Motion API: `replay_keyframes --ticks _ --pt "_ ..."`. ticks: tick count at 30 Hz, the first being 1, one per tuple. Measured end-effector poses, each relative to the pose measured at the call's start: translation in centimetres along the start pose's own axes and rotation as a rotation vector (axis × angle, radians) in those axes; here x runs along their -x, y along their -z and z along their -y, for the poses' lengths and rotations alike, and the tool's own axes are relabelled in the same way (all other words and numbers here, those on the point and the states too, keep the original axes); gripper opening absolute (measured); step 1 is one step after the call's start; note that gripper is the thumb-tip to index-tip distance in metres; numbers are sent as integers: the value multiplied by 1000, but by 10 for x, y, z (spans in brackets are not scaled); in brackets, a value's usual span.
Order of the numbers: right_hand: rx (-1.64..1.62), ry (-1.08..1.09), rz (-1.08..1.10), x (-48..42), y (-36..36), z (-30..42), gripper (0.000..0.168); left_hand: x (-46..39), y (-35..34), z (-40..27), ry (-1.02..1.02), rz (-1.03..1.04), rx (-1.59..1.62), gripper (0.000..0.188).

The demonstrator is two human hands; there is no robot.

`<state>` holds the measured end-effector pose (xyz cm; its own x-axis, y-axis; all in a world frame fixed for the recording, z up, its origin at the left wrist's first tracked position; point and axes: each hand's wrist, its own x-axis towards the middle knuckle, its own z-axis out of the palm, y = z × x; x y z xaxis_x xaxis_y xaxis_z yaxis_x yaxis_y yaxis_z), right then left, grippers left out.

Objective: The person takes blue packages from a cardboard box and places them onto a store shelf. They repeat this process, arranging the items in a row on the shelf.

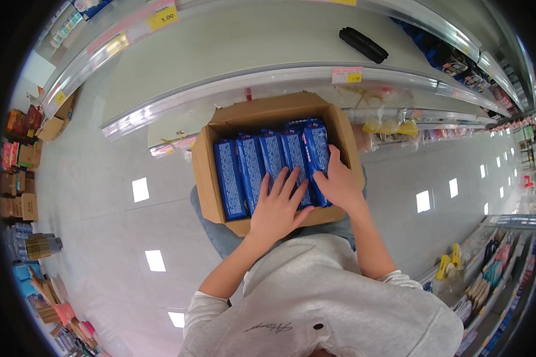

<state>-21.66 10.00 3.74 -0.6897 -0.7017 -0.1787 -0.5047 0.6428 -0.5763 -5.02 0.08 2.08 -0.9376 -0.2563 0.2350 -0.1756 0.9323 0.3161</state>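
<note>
An open cardboard box (207,178) rests on my lap, holding a row of several blue plastic packs (229,178) stood on edge. My left hand (279,205) lies with spread fingers across the tops of the middle packs. At the right end of the row, my right hand (339,180) grips a blue pack (316,149) between thumb and fingers. That pack sits slightly higher than its neighbours. What lies beneath the packs is hidden.
A shelf (232,58) with price tags runs just beyond the box, with a black rolled object (363,44) on it. Dark packs (451,62) stand farther right. Cardboard boxes (29,206) line the far left, and another stocked shelf rack (487,285) is at the lower right.
</note>
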Motion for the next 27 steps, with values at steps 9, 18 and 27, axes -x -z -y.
replay_keyframes --ticks 9,18,27 --pt "131 -54 3 -7 -8 8 74 -1 -1 -1 4 12 -11 58" --pt "49 -100 54 -14 -15 1 80 -2 -2 -3 8 26 -24 58" --pt "-291 463 -501 15 -22 -9 57 -3 3 -2 35 25 61 56"
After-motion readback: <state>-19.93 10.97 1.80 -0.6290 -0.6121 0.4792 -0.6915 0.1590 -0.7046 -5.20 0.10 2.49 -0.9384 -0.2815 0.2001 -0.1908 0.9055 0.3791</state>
